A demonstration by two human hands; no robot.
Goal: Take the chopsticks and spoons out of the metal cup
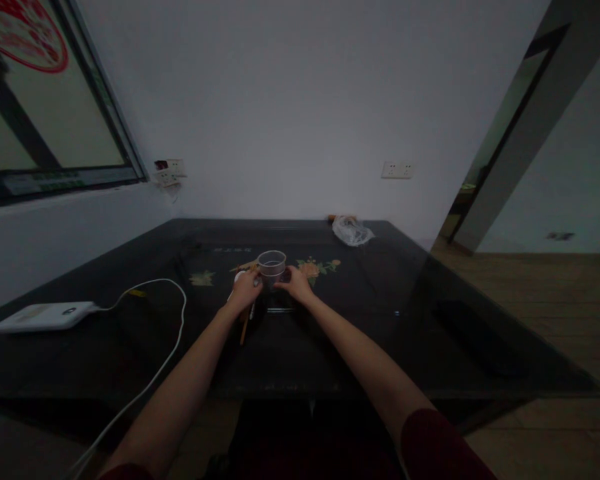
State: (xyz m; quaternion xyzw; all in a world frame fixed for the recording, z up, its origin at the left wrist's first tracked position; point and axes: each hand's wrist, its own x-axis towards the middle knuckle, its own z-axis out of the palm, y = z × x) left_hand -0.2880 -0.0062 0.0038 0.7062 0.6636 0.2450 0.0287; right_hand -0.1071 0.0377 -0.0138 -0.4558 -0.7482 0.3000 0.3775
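A clear plastic cup (272, 262) stands upright near the middle of the dark table, its round rim facing up. My right hand (297, 283) curls round the cup's right side, thumb and fingers closed against it. On the other side, my left hand (247, 289) has its fingers bent in at the cup's left wall; its fingertips are partly hidden. Beside and beneath the left hand lie thin wooden sticks (245, 331). A small white round thing (239, 275) shows just behind that hand, too covered to name.
A white power bank (47, 317) lies at the left, its white cable (183, 300) running over the table's front edge. A crumpled clear plastic bag (351, 231) rests at the back right. A dark flat object (480, 337) lies at the right. The wall (280, 133) bounds the table (360, 353) behind.
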